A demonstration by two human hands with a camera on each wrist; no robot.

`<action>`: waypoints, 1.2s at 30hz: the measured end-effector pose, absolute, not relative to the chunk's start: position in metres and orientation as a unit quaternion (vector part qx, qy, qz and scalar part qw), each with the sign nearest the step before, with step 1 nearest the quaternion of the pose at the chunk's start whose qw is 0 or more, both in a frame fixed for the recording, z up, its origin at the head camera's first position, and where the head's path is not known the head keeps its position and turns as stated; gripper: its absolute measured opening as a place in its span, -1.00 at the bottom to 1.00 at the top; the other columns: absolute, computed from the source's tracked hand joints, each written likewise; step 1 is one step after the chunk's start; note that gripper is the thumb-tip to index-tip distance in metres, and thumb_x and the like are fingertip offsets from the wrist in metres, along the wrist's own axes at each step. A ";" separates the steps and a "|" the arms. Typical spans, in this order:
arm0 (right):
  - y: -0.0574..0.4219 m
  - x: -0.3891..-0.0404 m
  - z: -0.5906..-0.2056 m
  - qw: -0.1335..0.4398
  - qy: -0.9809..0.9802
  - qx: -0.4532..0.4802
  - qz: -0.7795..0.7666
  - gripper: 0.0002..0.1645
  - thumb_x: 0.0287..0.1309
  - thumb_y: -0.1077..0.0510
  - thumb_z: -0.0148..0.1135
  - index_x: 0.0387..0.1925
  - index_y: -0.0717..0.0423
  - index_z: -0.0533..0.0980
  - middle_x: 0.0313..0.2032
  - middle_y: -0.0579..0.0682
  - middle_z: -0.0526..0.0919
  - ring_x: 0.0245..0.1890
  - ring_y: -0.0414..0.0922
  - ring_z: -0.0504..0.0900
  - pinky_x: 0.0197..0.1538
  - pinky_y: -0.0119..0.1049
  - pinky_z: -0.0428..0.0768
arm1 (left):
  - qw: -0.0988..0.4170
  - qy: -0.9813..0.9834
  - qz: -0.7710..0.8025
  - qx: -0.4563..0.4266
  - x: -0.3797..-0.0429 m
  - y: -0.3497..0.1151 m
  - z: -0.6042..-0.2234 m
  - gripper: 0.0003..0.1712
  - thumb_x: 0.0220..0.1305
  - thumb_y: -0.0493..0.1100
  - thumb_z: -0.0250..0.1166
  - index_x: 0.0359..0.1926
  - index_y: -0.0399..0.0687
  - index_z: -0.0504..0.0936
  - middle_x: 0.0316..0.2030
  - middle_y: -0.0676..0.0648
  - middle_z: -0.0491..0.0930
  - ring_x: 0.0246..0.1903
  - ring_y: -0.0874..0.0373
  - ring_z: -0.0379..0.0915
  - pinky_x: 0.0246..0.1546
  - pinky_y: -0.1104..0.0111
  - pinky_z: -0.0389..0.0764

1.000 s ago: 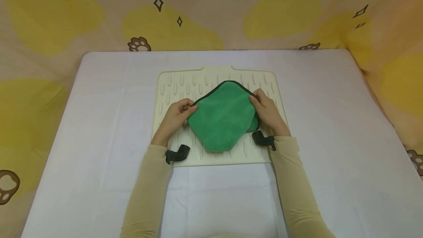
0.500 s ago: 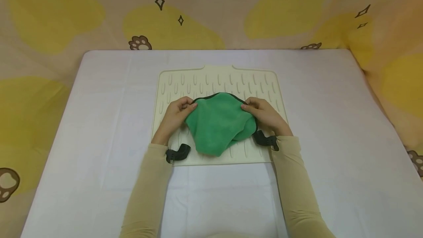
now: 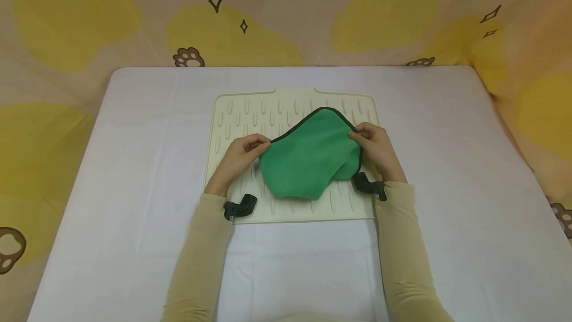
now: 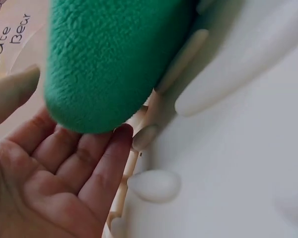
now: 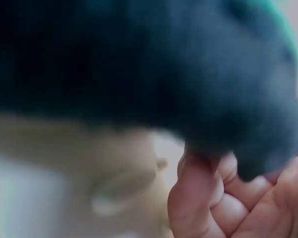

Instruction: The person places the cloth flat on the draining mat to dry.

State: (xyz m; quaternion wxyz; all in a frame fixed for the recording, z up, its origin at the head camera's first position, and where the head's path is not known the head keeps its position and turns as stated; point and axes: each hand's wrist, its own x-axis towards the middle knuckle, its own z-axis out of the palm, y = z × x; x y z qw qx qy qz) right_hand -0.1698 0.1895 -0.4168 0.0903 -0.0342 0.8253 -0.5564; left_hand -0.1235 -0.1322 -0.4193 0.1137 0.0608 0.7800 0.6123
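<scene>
A green cloth [image 3: 308, 158] with a dark trimmed edge is held up over a cream ridged mat [image 3: 292, 97]. My left hand [image 3: 237, 163] pinches its left edge between thumb and fingers. At the upper right edge, my right hand [image 3: 380, 150] pinches it the same way. The cloth's lower part hangs down, with a fold at the lower right. Seen from the left wrist, the fuzzy cloth [image 4: 99, 64] lies over the fingertips [image 4: 123, 131]. In the right wrist view its dark, blurred underside [image 5: 139, 64] hides the fingertips of the right hand [image 5: 218, 203].
The mat lies on a white-covered table [image 3: 147, 163]. Behind the table hangs a yellow and beige patterned curtain [image 3: 286, 14] with paw prints. Dark wrist devices [image 3: 241, 207] are strapped to both wrists.
My right hand first came inward and the cloth slackened and crumpled; now it has moved right and slightly up, spreading the cloth's edge again. The left hand has barely moved.
</scene>
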 end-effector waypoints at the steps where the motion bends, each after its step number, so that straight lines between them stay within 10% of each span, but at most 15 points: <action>1: 0.191 -0.170 -0.418 0.088 0.824 -0.027 -0.560 -0.76 0.29 0.20 0.15 -0.25 0.38 0.44 -0.51 -0.24 0.56 -0.36 -0.26 0.47 -0.22 -0.47 0.42 | 0.121 0.783 0.607 0.062 -0.123 -0.132 -0.419 -0.71 0.35 -0.13 0.18 -0.04 -0.24 0.59 -0.09 -0.15 0.60 -0.08 0.05 0.51 0.04 0.22 0.44; 18: 0.196 -0.171 -0.417 0.087 0.811 0.005 -0.578 -0.76 0.28 0.21 0.14 -0.22 0.40 0.43 -0.55 -0.29 0.55 -0.34 -0.29 0.47 -0.18 -0.47 0.40 | 0.157 0.767 0.610 0.124 -0.122 -0.137 -0.418 -0.81 0.25 -0.37 0.22 -0.12 -0.37 0.55 -0.19 -0.20 0.60 -0.17 0.09 0.51 -0.03 0.32 0.45; 30: 0.197 -0.171 -0.418 0.092 0.808 -0.004 -0.582 -0.76 0.28 0.20 0.14 -0.24 0.39 0.43 -0.56 -0.27 0.55 -0.38 -0.29 0.47 -0.21 -0.47 0.40 | 0.053 0.758 0.649 0.032 -0.125 -0.139 -0.420 -0.80 0.29 -0.23 0.23 -0.20 -0.34 0.54 -0.51 0.13 0.62 -0.50 0.25 0.47 -0.24 0.43 0.41; 36: 0.198 -0.170 -0.417 0.095 0.809 -0.003 -0.580 -0.74 0.29 0.19 0.13 -0.23 0.40 0.43 -0.56 -0.26 0.54 -0.35 -0.27 0.45 -0.18 -0.45 0.38 | 0.097 0.757 0.645 0.035 -0.124 -0.142 -0.419 -0.72 0.33 -0.16 0.20 -0.12 -0.34 0.56 -0.41 0.06 0.63 -0.34 0.19 0.47 -0.06 0.34 0.36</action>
